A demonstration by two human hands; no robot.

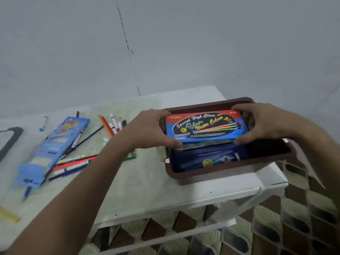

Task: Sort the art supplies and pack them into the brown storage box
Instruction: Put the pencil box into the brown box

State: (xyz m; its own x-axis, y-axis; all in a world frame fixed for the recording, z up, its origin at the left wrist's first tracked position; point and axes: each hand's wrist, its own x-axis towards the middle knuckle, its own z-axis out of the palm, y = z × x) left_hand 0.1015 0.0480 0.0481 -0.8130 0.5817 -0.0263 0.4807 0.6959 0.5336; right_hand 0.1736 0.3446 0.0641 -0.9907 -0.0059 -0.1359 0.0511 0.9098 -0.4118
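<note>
A red and blue water colour box [206, 127] hangs tilted over the open brown storage box [220, 173] at the table's right end. My left hand [147, 129] grips its left end and my right hand [265, 122] grips its right end. Inside the brown box lies a dark blue pack [207, 161]. Left of the box, loose markers and pens [114, 124] and coloured pencils [73, 164] lie on the table beside a long light blue carton [49, 153].
The white table [184, 196] ends just right of the brown box, with patterned floor [294, 218] below. A grey wall stands behind. A yellow ruler [9, 216] and a grey-edged board [9, 138] lie at the far left.
</note>
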